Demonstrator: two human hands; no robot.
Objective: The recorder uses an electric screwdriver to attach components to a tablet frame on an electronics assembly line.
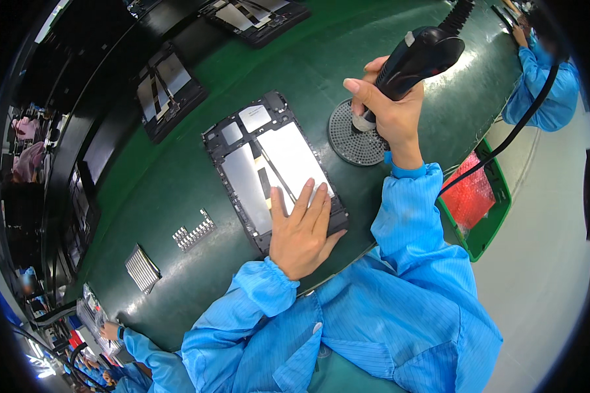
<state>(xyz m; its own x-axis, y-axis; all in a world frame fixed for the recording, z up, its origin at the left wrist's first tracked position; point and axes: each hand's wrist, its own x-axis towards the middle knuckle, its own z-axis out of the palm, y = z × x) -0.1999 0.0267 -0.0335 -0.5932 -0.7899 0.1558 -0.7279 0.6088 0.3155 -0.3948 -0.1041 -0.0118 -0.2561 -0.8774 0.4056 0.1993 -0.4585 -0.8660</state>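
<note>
A tablet (278,147) with its inside exposed, silver plates in a black frame, lies tilted on the green table. My left hand (301,229) rests on its near end, fingers stretched out over the silver part. To the right, my right hand (393,111) is wrapped round a black electric screwdriver (416,59) with a corded top. The tool slants downward, its lower end over a round grey tray (347,141) full of small holes. My hand hides the tool's tip, so contact with the tray cannot be made out.
Two more opened tablets (167,92) lie farther back, along black racking. Left of my tablet sit a strip of small metal parts (193,232) and a stack of thin strips (142,270). A green crate (498,203) holds red bubble wrap. Co-workers in blue sit at both ends.
</note>
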